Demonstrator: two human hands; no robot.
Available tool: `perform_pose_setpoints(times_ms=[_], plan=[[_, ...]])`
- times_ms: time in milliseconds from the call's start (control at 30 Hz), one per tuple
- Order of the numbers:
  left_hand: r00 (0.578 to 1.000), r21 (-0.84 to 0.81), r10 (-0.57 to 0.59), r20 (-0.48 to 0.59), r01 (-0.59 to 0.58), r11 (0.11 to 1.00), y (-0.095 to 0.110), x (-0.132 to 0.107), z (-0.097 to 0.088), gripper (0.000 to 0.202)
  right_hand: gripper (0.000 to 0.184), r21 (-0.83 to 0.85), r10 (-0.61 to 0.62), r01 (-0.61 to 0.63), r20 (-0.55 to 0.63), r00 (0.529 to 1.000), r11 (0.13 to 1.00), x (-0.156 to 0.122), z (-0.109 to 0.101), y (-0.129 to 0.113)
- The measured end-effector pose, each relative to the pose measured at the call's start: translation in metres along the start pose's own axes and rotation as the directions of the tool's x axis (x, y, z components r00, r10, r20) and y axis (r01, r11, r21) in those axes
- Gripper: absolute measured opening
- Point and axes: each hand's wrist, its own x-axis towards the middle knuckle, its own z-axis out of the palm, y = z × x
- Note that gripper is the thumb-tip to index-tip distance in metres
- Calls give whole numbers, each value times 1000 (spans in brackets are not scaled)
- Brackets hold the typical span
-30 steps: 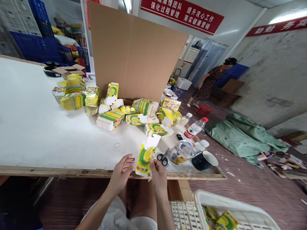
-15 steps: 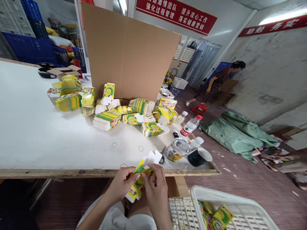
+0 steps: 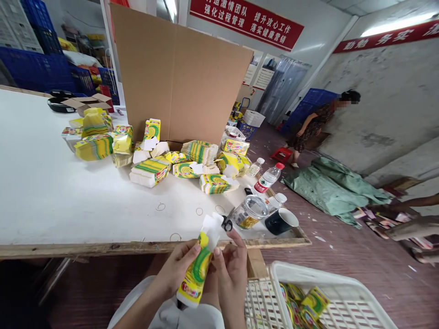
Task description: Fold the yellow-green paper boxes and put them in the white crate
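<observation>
White table across left and middle. Big cardboard panel upright on far side, carton stacks in front. Slotted white basket, near right, yellow-green packs inside. Single yellow carton at table's near edge, tilted, white flap end pointing far. Left hand grasping its left side, thumb on face. Right hand at its right side, fingers loosely bent; cannot tell if gripping. Clear jar beyond, right. Black-handled scissors near jar.
</observation>
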Motion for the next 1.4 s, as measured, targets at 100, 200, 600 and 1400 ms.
perform_pose_setpoints(times_ms=[100, 200, 600, 1400], plan=[[989, 159, 132, -62, -120, 980, -2, 3, -5, 41, 32, -37, 69, -65, 146, 987, 997, 0, -1, 4], [976, 328, 206, -67, -173, 929, -4, 2, -7, 42, 29, -23, 121, -119, 169, 978, 993, 0, -2, 4], [986, 376, 123, 111, -156, 913, -3, 3, -11, 41, 27, -74, 115, -109, 93, 989, 991, 2, -8, 14], [993, 434, -99, 60, 63, 899, -4, -15, -10, 66, 15, -126, 99, -60, 331, 938, 990, 6, -40, -16]])
